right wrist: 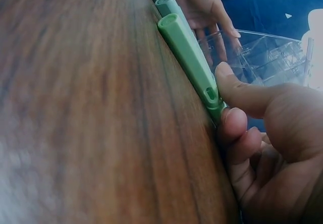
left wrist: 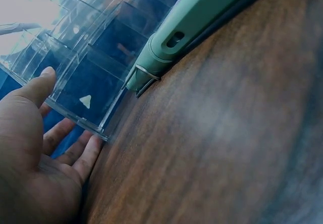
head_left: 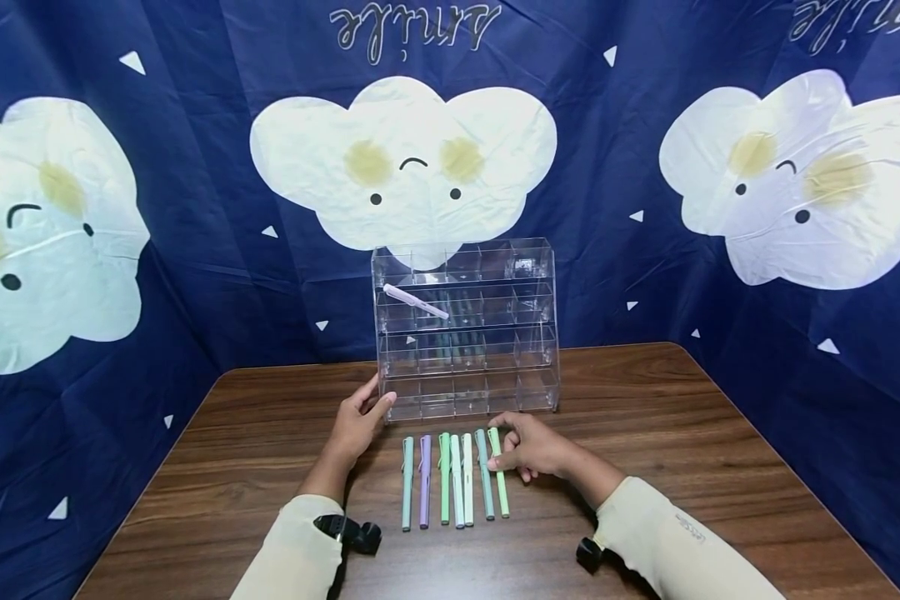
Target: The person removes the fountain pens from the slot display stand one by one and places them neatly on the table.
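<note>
A clear plastic tiered rack (head_left: pixel 465 400) with small compartments stands at the back of the table. At its lower left side, my left hand (head_left: pixel 358 425) holds the edge, thumb in front and fingers round the side. In front of the rack lies a row of capped pens: a purple pen (head_left: pixel 424 483), a green pen (head_left: pixel 444 479), pale ones and teal ones. My right hand (head_left: pixel 532 448) pinches the light green pen (head_left: pixel 501 487) at the row's right end, near its clip. In the right wrist view, that light green pen (right wrist: pixel 189 52) lies along the table between thumb and curled fingers.
A pale lilac pen (head_left: pixel 416 301) lies slanted across an upper left tier of the rack. Dark blue cloth (head_left: pixel 607 167) with white clouds hangs behind and beside the wooden table (head_left: pixel 255 467). A teal pen (left wrist: pixel 176 37) fills the left wrist view's top.
</note>
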A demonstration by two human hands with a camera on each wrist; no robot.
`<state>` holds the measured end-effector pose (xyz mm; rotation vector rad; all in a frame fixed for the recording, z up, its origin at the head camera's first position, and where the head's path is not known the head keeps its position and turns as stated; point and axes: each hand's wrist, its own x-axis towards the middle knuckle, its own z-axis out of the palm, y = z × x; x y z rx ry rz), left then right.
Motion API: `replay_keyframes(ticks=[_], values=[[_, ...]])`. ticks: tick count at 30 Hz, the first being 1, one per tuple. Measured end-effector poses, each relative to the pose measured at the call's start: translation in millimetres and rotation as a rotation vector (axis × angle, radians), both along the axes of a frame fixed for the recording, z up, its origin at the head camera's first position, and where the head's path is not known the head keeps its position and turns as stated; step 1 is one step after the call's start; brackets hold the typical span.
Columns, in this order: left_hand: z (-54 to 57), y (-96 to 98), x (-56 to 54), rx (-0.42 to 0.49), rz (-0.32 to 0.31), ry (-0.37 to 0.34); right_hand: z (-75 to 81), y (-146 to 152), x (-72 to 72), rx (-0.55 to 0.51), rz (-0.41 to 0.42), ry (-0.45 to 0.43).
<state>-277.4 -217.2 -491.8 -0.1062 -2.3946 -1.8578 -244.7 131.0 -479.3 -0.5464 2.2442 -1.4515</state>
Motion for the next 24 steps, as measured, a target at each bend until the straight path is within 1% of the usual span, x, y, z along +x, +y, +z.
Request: replay_keyframes(ticks=[3, 5, 8, 12, 15, 19, 24], values=[[0.0, 0.3, 0.6, 0.005, 0.0, 0.004, -1.9, 1, -1.5, -0.014, 0.007, -0.012], [-0.9, 0.4, 0.2, -0.008, 0.004, 0.008, -3.2, 3, -3.0, -0.027, 0.012, -0.024], [-2.1, 0.3, 0.0, -0.013, 0.004, 0.019, -2.0, 4, -4.1, -0.04, 0.017, -0.05], [-1.8, 0.5, 0.4, 0.0, 0.003, 0.031, 3.3, 5, -4.7, -0.05, 0.008, -0.067], [-1.9, 0.5, 0.1, -0.005, 0.007, 0.018, 6.7, 6, -5.7, -0.059, -0.01, -0.067], [-2.7, 0.1, -1.2, -0.018, 0.005, -0.001, 12.6, 7, -6.8, -0.074, -0.022, -0.049], [-2.9, 0.8, -3.7, 0.001, 0.009, 0.009, 24.1, 5, -7.5, -0.066, -0.002, -0.022]])
